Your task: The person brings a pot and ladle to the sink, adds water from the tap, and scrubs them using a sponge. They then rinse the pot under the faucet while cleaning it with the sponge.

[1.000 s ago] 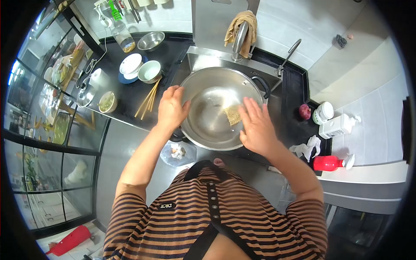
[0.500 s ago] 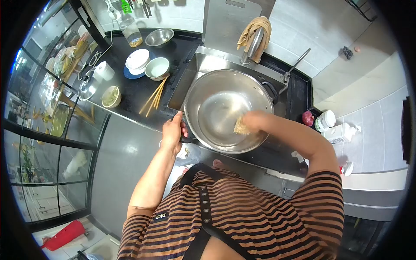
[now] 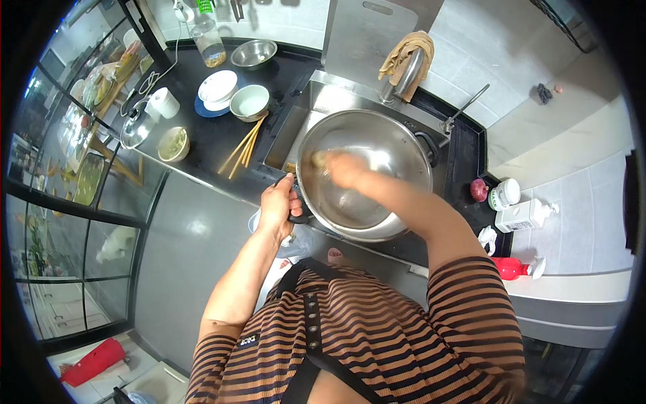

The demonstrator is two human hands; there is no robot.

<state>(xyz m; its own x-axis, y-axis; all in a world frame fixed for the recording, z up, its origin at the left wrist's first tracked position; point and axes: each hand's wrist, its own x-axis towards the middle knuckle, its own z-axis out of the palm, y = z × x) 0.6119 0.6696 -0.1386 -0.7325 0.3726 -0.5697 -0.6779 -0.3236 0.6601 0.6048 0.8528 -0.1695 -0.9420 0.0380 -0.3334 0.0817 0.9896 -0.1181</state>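
Observation:
A large steel wok (image 3: pixel 393 138) with two dark handles rests over the sink (image 3: pixel 286 138). My left hand (image 3: pixel 277 207) is closed around the wok's near-left handle (image 3: pixel 301 215). Inside the wok, my right hand (image 3: pixel 346 170) presses a tan, fibrous scrubbing pad (image 3: pixel 319 160) toward the left inner wall. Motion blurs that hand and pad a little, and my fingers partly cover the pad. The far-right handle (image 3: pixel 428 149) is untouched.
Left on the black counter are chopsticks (image 3: pixel 245 149), a pale green bowl (image 3: pixel 249 102), white dishes (image 3: pixel 218 87), a steel bowl (image 3: pixel 254 54) and a glass lid (image 3: pixel 138 126). A cloth-draped faucet (image 3: pixel 409 71) stands behind. Right are an onion (image 3: pixel 478 190) and bottles (image 3: pixel 521 215).
My right hand has swept the scrubbing pad from the wok's lower right to its left side. My left hand keeps its hold on the handle. The camera view has shifted slightly.

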